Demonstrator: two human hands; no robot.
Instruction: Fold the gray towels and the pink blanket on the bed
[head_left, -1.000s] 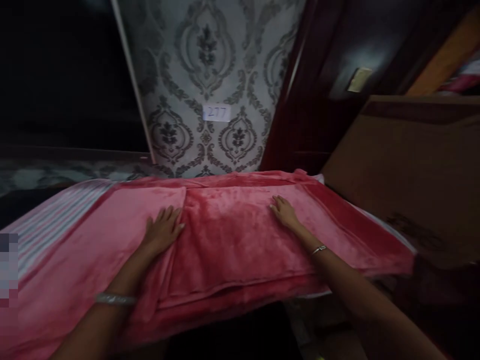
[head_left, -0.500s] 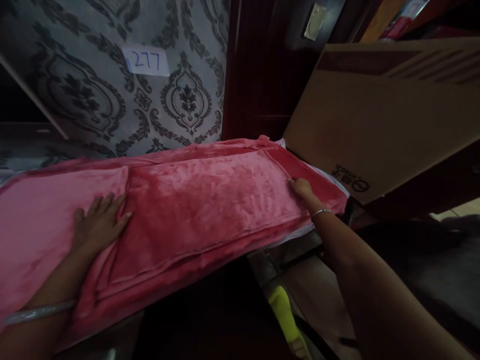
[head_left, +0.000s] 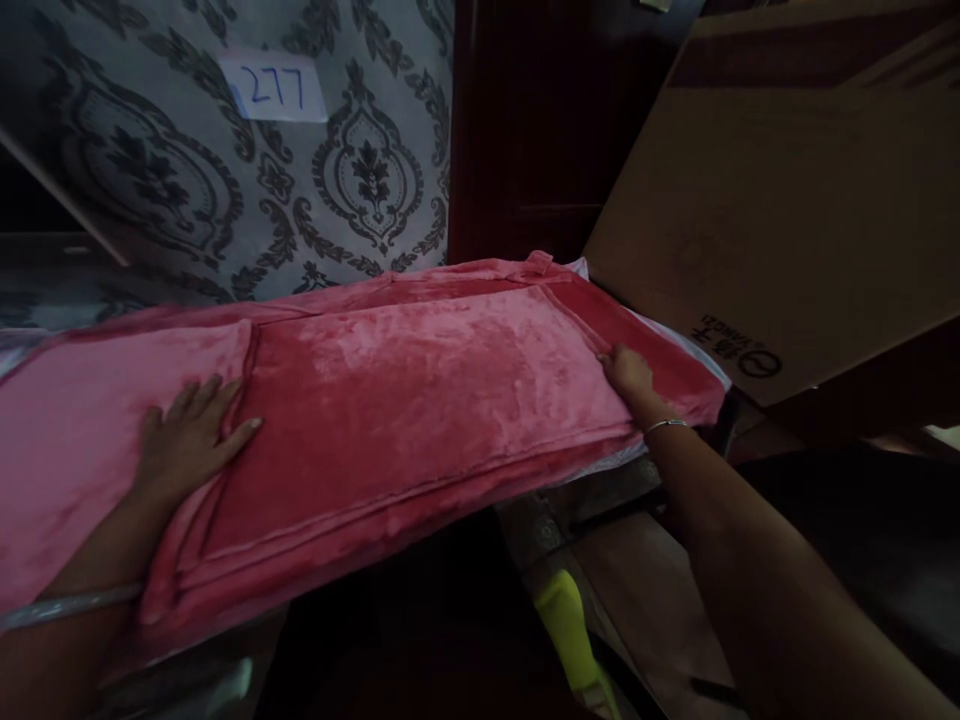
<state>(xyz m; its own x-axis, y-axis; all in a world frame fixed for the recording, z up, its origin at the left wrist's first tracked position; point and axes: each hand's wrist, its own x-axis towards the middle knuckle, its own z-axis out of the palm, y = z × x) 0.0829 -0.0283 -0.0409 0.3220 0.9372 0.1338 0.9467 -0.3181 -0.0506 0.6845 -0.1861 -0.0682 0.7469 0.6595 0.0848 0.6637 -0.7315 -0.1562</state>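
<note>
A pink plush blanket (head_left: 427, 390), partly folded in layers, lies stretched along a narrow surface, with a white edge showing under its right end. My left hand (head_left: 187, 440) rests flat on the folded left part, fingers spread, thumb by the fold's edge. Toward the right end, my right hand (head_left: 628, 375) has its fingers closed on the edge of the blanket's upper layer. A bracelet shows on each wrist.
Behind the blanket is a patterned wall (head_left: 367, 190) with a paper marked 277 (head_left: 274, 88). A dark red door or panel (head_left: 517, 130) stands beside it. A large cardboard box (head_left: 787, 200) is at the right. A yellow-green object (head_left: 566, 630) shows below.
The view has shifted slightly, so the box and right hand appear farther right. My left hand stays flat on the blanket, and my right hand still grips its edge.
</note>
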